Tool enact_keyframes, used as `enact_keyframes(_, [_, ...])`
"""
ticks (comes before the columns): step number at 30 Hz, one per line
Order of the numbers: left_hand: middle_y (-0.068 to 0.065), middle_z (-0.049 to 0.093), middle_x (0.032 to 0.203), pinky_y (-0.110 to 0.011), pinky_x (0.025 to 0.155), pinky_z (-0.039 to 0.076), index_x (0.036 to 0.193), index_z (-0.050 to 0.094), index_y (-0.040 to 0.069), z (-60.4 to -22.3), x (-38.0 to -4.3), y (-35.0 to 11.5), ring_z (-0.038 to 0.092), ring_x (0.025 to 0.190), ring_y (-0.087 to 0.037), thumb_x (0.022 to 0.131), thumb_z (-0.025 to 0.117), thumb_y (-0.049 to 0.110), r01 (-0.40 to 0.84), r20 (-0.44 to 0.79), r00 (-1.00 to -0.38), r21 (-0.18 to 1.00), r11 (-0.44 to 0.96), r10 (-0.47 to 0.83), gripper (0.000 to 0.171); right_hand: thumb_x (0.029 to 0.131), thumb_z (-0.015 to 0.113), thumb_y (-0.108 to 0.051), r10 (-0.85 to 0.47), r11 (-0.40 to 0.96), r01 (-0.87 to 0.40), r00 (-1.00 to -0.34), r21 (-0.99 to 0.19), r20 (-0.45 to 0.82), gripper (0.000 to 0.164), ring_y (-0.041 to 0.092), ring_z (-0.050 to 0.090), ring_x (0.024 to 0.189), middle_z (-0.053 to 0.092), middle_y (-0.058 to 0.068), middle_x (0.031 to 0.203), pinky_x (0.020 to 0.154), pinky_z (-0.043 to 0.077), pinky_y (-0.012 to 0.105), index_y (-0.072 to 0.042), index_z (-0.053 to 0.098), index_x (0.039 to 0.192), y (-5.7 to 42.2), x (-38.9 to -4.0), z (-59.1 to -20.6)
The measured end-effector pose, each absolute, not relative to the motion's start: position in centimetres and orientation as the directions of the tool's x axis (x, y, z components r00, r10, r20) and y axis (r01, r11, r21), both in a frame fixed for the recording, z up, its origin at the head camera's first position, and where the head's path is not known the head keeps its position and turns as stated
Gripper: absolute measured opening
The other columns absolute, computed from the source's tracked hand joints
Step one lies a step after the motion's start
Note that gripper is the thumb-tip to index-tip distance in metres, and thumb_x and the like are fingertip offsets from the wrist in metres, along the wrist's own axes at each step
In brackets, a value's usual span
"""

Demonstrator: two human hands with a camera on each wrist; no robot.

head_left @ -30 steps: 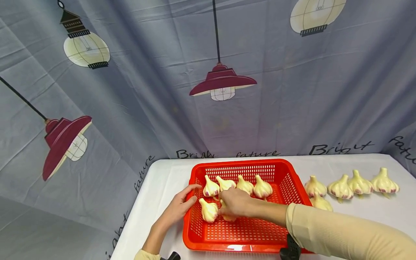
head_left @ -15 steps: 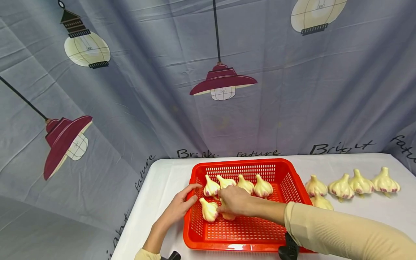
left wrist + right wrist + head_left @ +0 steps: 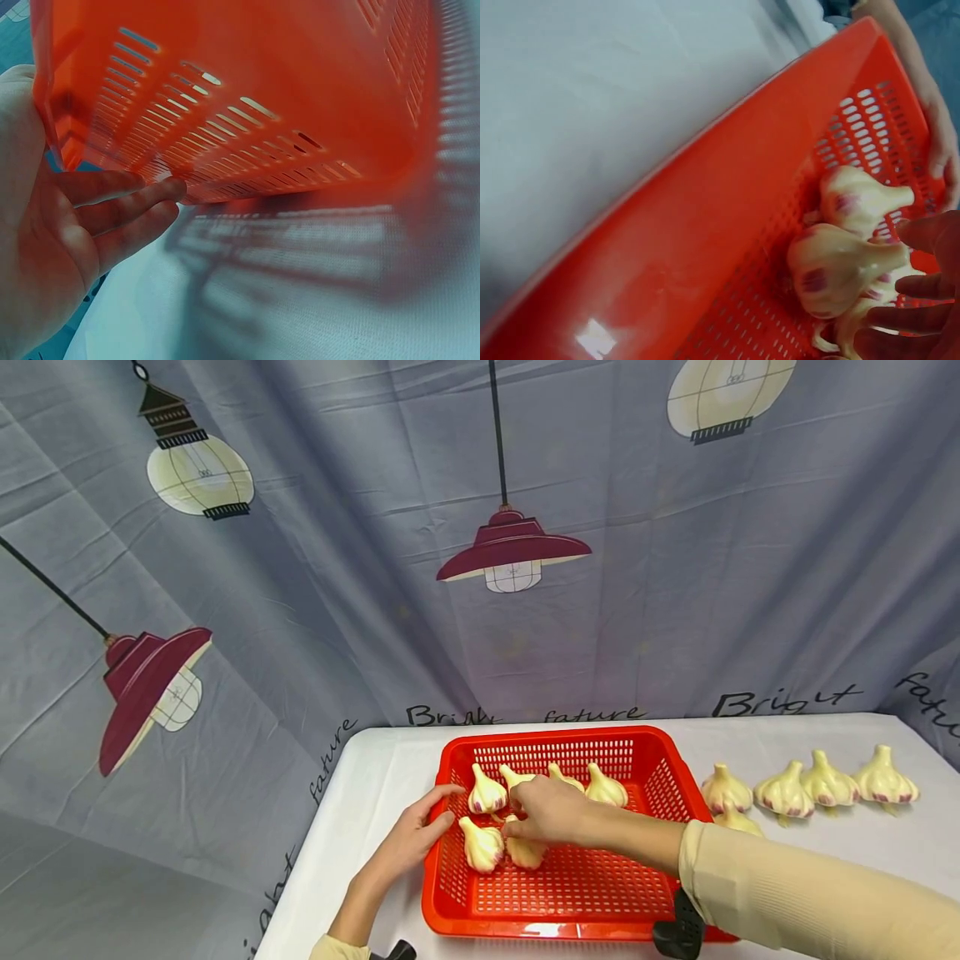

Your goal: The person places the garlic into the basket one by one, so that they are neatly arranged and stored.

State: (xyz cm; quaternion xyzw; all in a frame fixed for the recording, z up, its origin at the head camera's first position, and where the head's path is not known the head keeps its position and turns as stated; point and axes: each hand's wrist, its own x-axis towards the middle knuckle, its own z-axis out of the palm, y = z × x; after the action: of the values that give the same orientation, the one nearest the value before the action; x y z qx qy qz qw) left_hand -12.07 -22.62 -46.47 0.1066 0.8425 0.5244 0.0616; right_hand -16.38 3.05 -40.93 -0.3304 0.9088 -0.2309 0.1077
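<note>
A red plastic basket [image 3: 570, 928] with slotted walls holds several garlic bulbs. My left hand [image 3: 414, 837] grips its left rim, with fingers [image 3: 127, 214] against the outer wall in the left wrist view. My right hand [image 3: 551, 810] is inside the basket, just above a garlic bulb [image 3: 527, 853] in the nearer row. In the right wrist view, its fingers [image 3: 911, 319] are spread beside the neck of a bulb [image 3: 832, 274] and do not close round it. Left of that bulb lies another garlic bulb [image 3: 482, 846]. Part of the farther row, including this bulb [image 3: 606, 787], is covered by my right hand.
To the right of the basket, several more garlic bulbs [image 3: 783, 793] stand on the white tablecloth [image 3: 832, 852]. One of them [image 3: 738, 821] is partly behind my right sleeve [image 3: 795, 885]. A grey curtain [image 3: 600, 643] printed with lamps hangs behind the table.
My right hand has lifted off the nearer-row bulb and shifted slightly up and right, so more of that bulb shows. The left hand and basket have stayed put.
</note>
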Motion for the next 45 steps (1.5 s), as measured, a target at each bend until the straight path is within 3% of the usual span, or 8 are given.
enact_keyframes(4, [-0.008,0.057,0.134,-0.029,0.092,0.049,0.14,0.056,0.013,-46.6,-12.1,-22.6,0.056,0.113,-0.022,0.102,0.053,0.014,0.117,0.01,-0.971,0.894,0.432,0.241,0.038,0.086,0.08,-0.031,-0.621,0.688,-0.515,-0.783,-0.511,-0.046,0.025,0.008,0.042,0.054,0.053,-0.005,0.064,0.049,0.035,0.026,-0.012,0.065,0.079,3.8,-16.4,-40.3])
enact_keyframes(8, [-0.009,0.057,0.135,-0.029,0.092,0.05,0.14,0.056,0.013,-46.6,-12.1,-22.6,0.056,0.114,-0.022,0.102,0.052,0.014,0.113,0.007,-0.97,0.896,0.43,0.242,0.038,0.087,0.079,-0.033,-0.558,0.725,-0.486,-0.83,-0.488,-0.003,0.026,0.009,0.054,0.061,0.065,-0.003,0.075,0.053,0.045,0.031,-0.009,0.071,0.092,4.5,-16.3,-39.5])
enact_keyframes(12, [-0.009,0.057,0.134,-0.031,0.092,0.05,0.14,0.056,0.014,-46.5,-12.1,-22.6,0.057,0.114,-0.023,0.102,0.052,0.014,0.115,0.008,-0.97,0.896,0.428,0.243,0.038,0.088,0.078,-0.034,-0.51,0.758,-0.496,-0.856,-0.423,0.09,0.027,0.013,0.057,0.065,0.063,-0.003,0.078,0.056,0.048,0.034,-0.009,0.07,0.095,5.4,-16.1,-38.9])
enact_keyframes(15, [-0.008,0.058,0.134,-0.032,0.096,0.048,0.14,0.056,0.015,-46.6,-12.1,-22.7,0.056,0.116,-0.022,0.102,0.053,0.015,0.123,0.015,-0.97,0.891,0.437,0.242,0.037,0.088,0.077,-0.034,-0.499,0.768,-0.523,-0.85,-0.369,0.167,0.03,0.02,0.058,0.075,0.064,0.004,0.089,0.06,0.051,0.036,-0.007,0.07,0.098,5.9,-16.0,-39.0])
enact_keyframes(19, [-0.007,0.058,0.134,-0.034,0.098,0.047,0.14,0.056,0.015,-46.5,-12.1,-22.7,0.056,0.117,-0.022,0.102,0.053,0.015,0.129,0.02,-0.97,0.889,0.44,0.243,0.037,0.087,0.077,-0.039,-0.488,0.781,-0.551,-0.833,-0.295,0.262,0.042,0.035,0.059,0.106,0.062,0.018,0.121,0.076,0.056,0.047,-0.004,0.069,0.108,6.5,-15.7,-39.2])
enact_keyframes(26, [-0.007,0.058,0.135,-0.031,0.097,0.047,0.139,0.056,0.014,-46.6,-12.1,-22.6,0.055,0.118,-0.022,0.102,0.053,0.013,0.124,0.016,-0.97,0.889,0.441,0.241,0.037,0.091,0.072,-0.048,-0.443,0.814,-0.507,-0.858,-0.284,0.261,0.069,0.049,0.043,0.132,0.046,0.029,0.146,0.097,0.044,0.063,0.005,0.06,0.133,7.7,-15.5,-39.8])
enact_keyframes(39, [-0.017,0.056,0.136,-0.026,0.092,0.049,0.139,0.055,0.008,-46.0,-11.8,-22.3,0.055,0.118,-0.031,0.102,0.051,0.005,0.109,0.011,-0.972,0.906,0.41,0.233,0.037,0.095,0.064,-0.051,-0.365,0.862,-0.426,-0.897,-0.274,0.247,0.078,0.051,0.03,0.141,0.038,0.029,0.152,0.105,0.033,0.066,0.008,0.047,0.144,10.8,-15.5,-40.3])
enact_keyframes(45, [-0.014,0.057,0.136,-0.026,0.091,0.049,0.14,0.055,0.01,-46.4,-11.9,-22.5,0.056,0.116,-0.027,0.102,0.053,0.009,0.116,0.018,-0.971,0.908,0.402,0.239,0.037,0.096,0.063,-0.051,-0.336,0.878,-0.399,-0.907,-0.265,0.253,0.08,0.052,0.029,0.14,0.035,0.031,0.153,0.107,0.03,0.067,0.009,0.044,0.145,12.4,-15.5,-40.2])
